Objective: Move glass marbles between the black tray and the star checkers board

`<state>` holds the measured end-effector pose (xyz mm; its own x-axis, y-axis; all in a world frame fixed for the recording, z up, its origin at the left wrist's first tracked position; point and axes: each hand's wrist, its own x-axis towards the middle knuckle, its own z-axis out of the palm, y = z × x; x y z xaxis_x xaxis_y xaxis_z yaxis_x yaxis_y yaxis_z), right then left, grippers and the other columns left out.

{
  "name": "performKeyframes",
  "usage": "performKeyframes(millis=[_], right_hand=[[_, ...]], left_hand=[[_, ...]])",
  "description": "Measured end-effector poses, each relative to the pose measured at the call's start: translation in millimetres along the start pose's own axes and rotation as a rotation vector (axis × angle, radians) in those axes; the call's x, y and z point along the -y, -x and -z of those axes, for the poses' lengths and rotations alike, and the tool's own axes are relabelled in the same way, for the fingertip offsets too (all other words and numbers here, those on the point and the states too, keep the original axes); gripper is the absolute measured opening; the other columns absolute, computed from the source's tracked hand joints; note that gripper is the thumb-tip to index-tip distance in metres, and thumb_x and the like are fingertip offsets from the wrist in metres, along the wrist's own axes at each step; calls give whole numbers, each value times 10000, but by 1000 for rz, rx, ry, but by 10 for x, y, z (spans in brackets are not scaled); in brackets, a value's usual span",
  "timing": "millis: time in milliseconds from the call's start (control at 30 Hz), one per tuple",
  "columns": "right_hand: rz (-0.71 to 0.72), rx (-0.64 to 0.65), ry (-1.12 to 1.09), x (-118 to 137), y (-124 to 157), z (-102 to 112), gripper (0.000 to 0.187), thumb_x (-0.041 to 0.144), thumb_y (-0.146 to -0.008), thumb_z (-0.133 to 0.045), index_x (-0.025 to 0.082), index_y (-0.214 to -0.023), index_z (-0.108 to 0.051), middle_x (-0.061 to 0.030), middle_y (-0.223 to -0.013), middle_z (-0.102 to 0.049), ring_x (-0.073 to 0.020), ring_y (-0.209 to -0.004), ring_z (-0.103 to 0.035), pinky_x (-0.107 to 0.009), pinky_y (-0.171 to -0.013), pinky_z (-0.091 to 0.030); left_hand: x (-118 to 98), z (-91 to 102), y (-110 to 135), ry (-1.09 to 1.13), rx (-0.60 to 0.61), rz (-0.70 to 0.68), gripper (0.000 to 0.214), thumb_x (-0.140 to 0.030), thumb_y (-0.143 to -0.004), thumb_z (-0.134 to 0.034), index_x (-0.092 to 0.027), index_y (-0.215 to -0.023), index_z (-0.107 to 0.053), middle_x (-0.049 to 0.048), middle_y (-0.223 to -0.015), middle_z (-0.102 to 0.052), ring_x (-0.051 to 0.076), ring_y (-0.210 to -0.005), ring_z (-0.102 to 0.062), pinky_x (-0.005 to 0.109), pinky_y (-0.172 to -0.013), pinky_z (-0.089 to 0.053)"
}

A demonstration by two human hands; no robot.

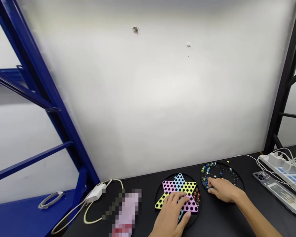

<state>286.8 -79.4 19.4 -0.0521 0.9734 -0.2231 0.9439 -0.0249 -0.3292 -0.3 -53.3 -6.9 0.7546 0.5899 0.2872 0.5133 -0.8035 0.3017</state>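
Observation:
My left hand [171, 210] lies palm down over the near part of a Chinese checkers board [180, 180], its fingers spread apart. The board is a round black base with a pink, blue and yellow star full of holes. Reddish marbles [197, 197] sit along the base's right side. My right hand [223, 189] reaches into a round black tray [241, 181] beside the board. Its thumb and forefinger are bent toward each other at the left rim, next to blue and green marbles [204, 181]. Whatever is between those fingertips is hidden.
A white power strip [286, 174] with tangled cables and a phone-like device [281, 194] lie at the right. To the left are a white adapter [96, 193] with a cable and a blurred pink item [128, 210]. A blue metal frame [61, 121] rises at the left; a white wall [162, 98] stands behind.

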Motion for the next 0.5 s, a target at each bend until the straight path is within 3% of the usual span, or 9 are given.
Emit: performKeyframes(millis=[267,400,500], right_hand=[[-21,-57,120,105,-75,-171,316,341,-972,-415,176,-1181,-585,-177,-1118,-709,-324,-1066,-660,-385,-867,-434],[26,-99,-59,-13,-170,-219,230,388,-956,-435,221,-933,-592,-88,-944,-704,-261,-912,-650,-339,-799,-432],[97,-228,-341,-173,-237,-182,313,474,-963,-384,234,-793,-491,-22,-830,-623,-198,-801,-573,-301,-758,-429]], left_hand=[[-14,-3,-16,19,14,11,349,-487,-1014,-465,-335,-1316,-551,25,-1353,-579,251,-1216,-530,423,-1058,-438],[-10,4,-12,19,37,30,349,-489,-1014,-465,-341,-1319,-549,18,-1369,-567,252,-1231,-520,430,-1068,-429],[0,0,-1,14,23,25,345,-482,-1011,-475,-339,-1313,-560,16,-1364,-571,246,-1225,-523,412,-1060,-436]])
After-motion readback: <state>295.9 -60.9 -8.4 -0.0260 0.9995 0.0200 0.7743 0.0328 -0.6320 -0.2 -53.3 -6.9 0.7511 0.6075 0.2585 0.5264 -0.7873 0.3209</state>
